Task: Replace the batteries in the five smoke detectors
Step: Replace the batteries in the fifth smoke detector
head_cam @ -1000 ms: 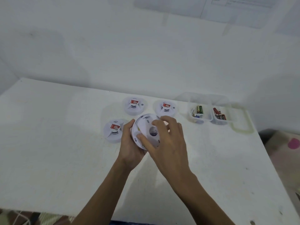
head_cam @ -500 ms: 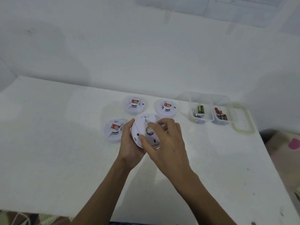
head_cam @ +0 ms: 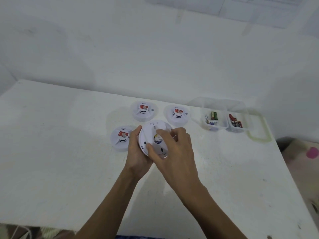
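Head view: gripped the held smoke detector (head_cam: 149, 135), white and round, in both hands above the middle of the bench (head_cam: 51, 152), with its back tilted toward the camera. Clamped the left hand (head_cam: 138, 152) on the left rim, thumb over the edge. Curled the right hand (head_cam: 179, 152) onto the back plate, thumb low and forefinger high, with a round label visible between them. Showed three more units lying on the bench, each bearing a red sticker: the left detector (head_cam: 120, 138) just beside the left hand, and the back detector (head_cam: 144, 112) and back-right detector (head_cam: 177, 114) nearer the far edge. Showed two clear tubs side by side near the far right corner: the left tub (head_cam: 215, 128) with green and pale batteries (head_cam: 213, 116), the right tub (head_cam: 239, 130) with red batteries (head_cam: 235, 120). Showed a clear lid (head_cam: 257, 138), greenish at the rim, behind and to the right of the tubs by the right edge.
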